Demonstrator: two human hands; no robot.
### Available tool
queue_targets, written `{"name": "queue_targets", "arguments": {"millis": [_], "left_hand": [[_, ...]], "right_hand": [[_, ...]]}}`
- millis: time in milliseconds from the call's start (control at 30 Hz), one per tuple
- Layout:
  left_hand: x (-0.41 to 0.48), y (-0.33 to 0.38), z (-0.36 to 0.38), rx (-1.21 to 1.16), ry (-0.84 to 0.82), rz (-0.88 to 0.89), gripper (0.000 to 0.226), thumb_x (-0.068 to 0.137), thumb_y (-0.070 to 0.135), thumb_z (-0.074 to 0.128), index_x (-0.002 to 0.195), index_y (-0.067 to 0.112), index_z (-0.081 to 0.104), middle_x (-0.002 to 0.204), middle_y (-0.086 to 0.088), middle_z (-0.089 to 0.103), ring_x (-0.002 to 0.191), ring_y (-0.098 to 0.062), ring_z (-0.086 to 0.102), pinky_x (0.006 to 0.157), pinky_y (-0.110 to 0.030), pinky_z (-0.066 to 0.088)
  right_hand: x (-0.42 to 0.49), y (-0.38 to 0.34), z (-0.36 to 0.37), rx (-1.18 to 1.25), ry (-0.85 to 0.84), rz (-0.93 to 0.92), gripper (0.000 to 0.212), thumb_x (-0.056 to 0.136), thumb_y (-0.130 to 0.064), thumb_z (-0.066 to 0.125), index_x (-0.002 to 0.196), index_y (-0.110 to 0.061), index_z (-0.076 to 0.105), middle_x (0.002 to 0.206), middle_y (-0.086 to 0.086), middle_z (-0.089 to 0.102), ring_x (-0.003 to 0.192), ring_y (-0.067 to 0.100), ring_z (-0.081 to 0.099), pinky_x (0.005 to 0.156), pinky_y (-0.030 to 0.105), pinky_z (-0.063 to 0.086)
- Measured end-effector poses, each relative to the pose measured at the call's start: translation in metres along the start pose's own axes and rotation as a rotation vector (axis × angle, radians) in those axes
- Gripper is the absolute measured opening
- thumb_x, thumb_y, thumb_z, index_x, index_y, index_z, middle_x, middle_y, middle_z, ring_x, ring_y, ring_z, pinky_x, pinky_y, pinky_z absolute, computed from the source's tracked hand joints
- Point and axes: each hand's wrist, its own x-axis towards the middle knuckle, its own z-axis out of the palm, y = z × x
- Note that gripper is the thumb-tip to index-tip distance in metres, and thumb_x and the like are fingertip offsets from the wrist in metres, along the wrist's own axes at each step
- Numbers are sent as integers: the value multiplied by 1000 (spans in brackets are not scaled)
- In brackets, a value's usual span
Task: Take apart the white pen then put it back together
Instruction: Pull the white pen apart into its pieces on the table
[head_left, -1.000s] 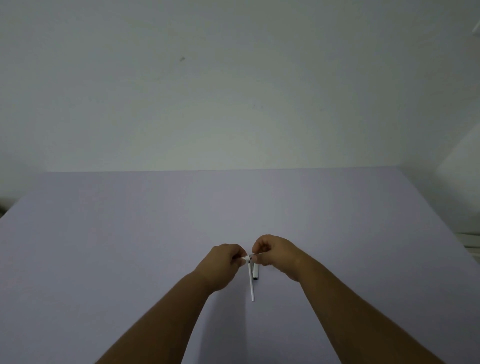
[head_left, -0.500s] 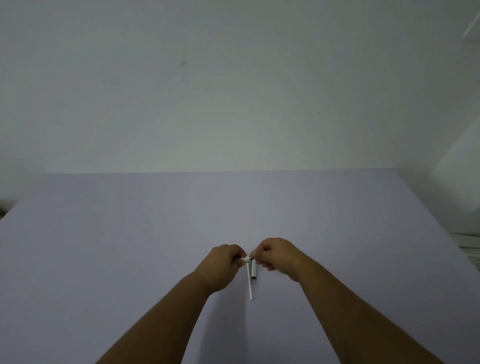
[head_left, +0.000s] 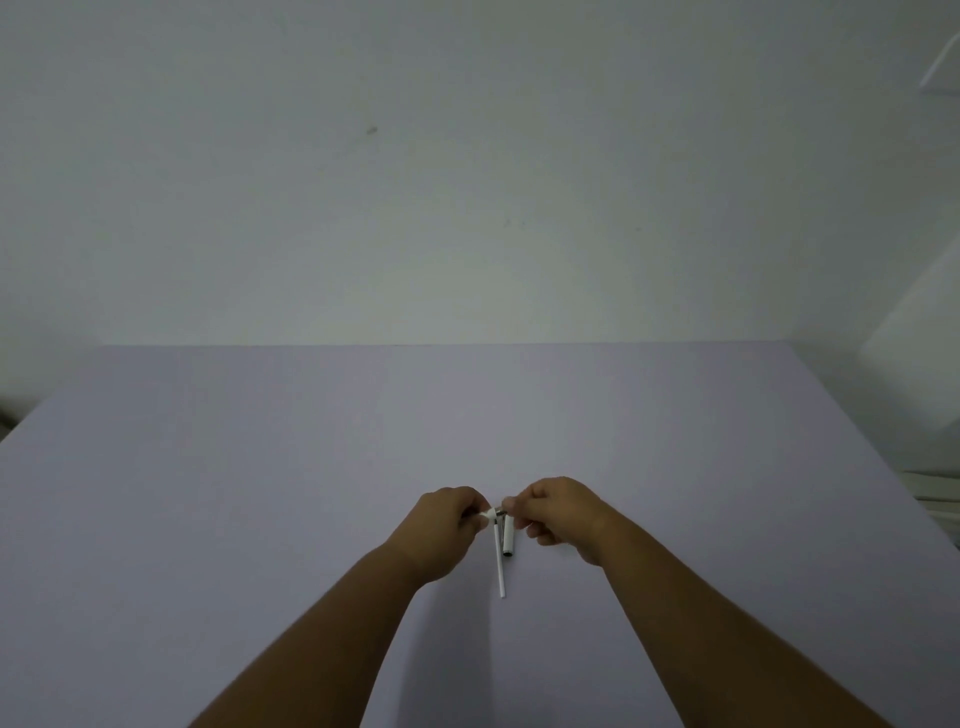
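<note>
Just below the middle of the frame, the left hand (head_left: 448, 525) and the right hand (head_left: 558, 514) meet over the lilac tabletop (head_left: 260, 493). The left fingers are curled shut, pinching a small white pen piece (head_left: 488, 515) whose end pokes out toward the right. The right fingers are likewise closed, thumb and forefinger nipped on a small dark metallic part (head_left: 502, 512) that touches that white piece. Whether the two are being pulled apart or pushed together cannot be told at this size.

The rest of the white pen lies on the tabletop directly beneath the hands: a short white plastic barrel section with a dark end (head_left: 507, 540), and just left of it a thin white refill tube (head_left: 500, 564) running toward the bottom of the frame. They lie side by side, nearly touching.

The risks look small but real. The pinched parts are tiny, so a slip of either grip could flick one away across the tabletop. A lowered wrist could nudge the round barrel and thin tube, which would probably roll. Forcing the join crooked could jam or bend it.

The tabletop is plain, matte and flat. A bare pale wall (head_left: 467, 182) fills the upper half; at the right edge stands a white panel (head_left: 914, 364), indistinct.
</note>
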Motion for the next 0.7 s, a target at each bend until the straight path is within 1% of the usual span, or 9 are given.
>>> {"name": "queue_targets", "arguments": {"millis": [33, 100, 167, 233, 367, 467, 567, 700], "left_hand": [[0, 1, 0, -9, 1, -4, 21, 96, 23, 50, 108, 13, 65, 87, 4, 57, 77, -11, 50, 59, -10, 34], [0, 2, -1, -36, 10, -26, 21, 96, 24, 51, 107, 13, 65, 85, 4, 57, 74, -10, 49, 59, -12, 35], [0, 3, -2, -72, 21, -59, 19, 96, 23, 50, 106, 13, 63, 79, 5, 55, 67, -8, 47, 58, -15, 35], [-1, 3, -3, -118, 17, -83, 17, 96, 21, 48, 107, 15, 60, 74, 8, 52, 65, -8, 45, 58, -17, 36], [-4, 8, -1, -337, 5, -141, 13, 96, 22, 48, 106, 27, 55, 78, 0, 57, 73, -17, 51, 62, -21, 42], [-4, 11, 0, -361, 27, -158, 16, 96, 33, 49, 104, 23, 58, 74, 1, 56, 69, -18, 50, 61, -24, 43], [-3, 9, 1, -368, 30, -182, 16, 96, 33, 48, 101, 21, 57, 76, -6, 55, 69, -19, 48, 61, -25, 42], [-3, 3, 2, -433, 25, -233, 14, 95, 33, 48, 97, 22, 57, 76, -6, 52, 73, -18, 49, 60, -23, 41]], "right_hand": [[1, 1, 0, 34, 18, -19, 10, 87, -18, 65, 78, -15, 66, 77, 4, 63, 69, 14, 54, 66, 24, 48], [2, 2, 2, 117, 73, -69, 10, 86, -8, 63, 81, -16, 66, 79, 4, 63, 72, 15, 55, 71, 25, 49], [3, 0, 2, 196, 107, -103, 17, 86, -2, 61, 84, -18, 67, 82, 3, 63, 76, 15, 56, 74, 25, 52], [3, -2, 2, 252, 95, -112, 18, 85, 0, 60, 87, -17, 68, 81, 3, 61, 76, 15, 56, 75, 26, 52], [2, -5, 3, 336, 101, -91, 16, 86, 1, 60, 94, -12, 66, 78, 4, 60, 71, 15, 55, 70, 25, 52], [2, -5, 5, 352, 131, -83, 11, 86, -3, 63, 90, -11, 67, 76, 5, 60, 71, 16, 56, 72, 27, 53], [4, -5, 4, 417, 151, -73, 8, 86, -5, 64, 88, -12, 68, 77, 5, 61, 72, 16, 56, 71, 27, 53], [11, -6, 0, 586, 229, -57, 10, 88, -3, 60, 86, -11, 65, 77, 5, 64, 67, 15, 58, 65, 26, 52]]}}
